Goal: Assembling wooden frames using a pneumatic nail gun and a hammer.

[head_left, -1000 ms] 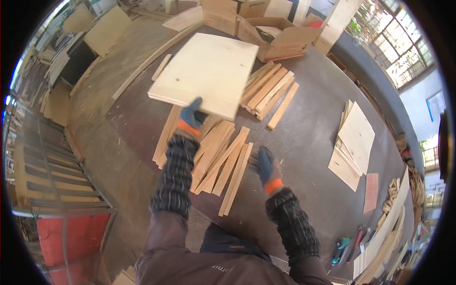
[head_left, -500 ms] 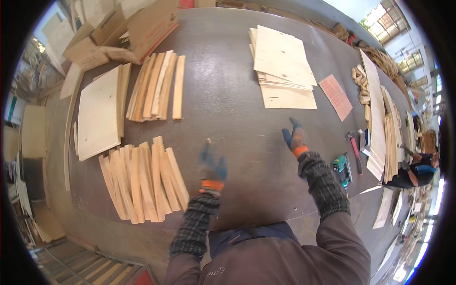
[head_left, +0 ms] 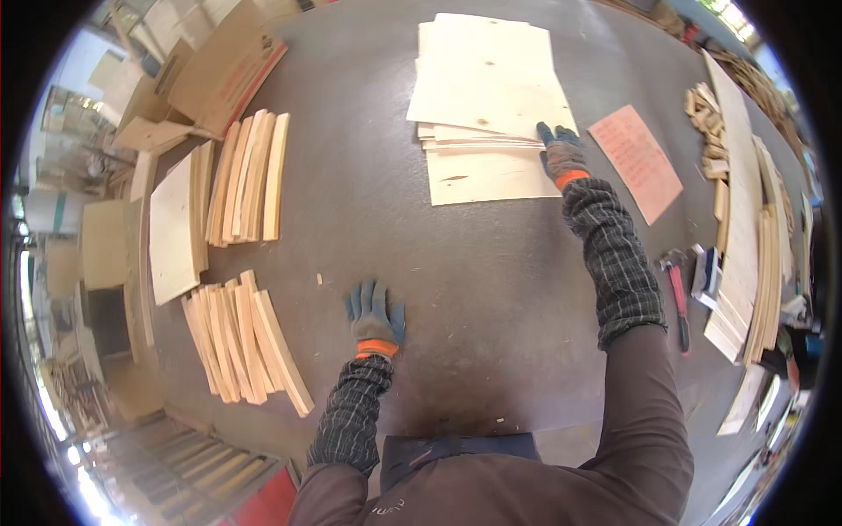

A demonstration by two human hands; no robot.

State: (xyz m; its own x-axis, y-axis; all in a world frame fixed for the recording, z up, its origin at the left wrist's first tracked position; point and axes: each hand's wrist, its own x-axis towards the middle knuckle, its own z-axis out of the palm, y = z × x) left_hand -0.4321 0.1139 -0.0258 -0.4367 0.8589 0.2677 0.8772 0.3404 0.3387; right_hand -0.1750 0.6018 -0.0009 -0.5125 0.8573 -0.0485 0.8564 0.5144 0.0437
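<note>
Stack of plywood sheets (head_left: 491,96): pale, thin, squarish, a few dark knots, edges fanned unevenly; lies at the table's (head_left: 491,289) far side, right of centre, beside a pink paper (head_left: 636,162). Right hand (head_left: 561,153), gloved, rests on the stack's right edge, fingers on the sheet edges; whether it has hold of one cannot be told. Left hand (head_left: 375,314) lies flat on the bare table, fingers spread, holding nothing. Wooden slats (head_left: 246,342) lie to its left. Half a second ago the right hand hovered short of the stack; the left was already on the table.
</note>
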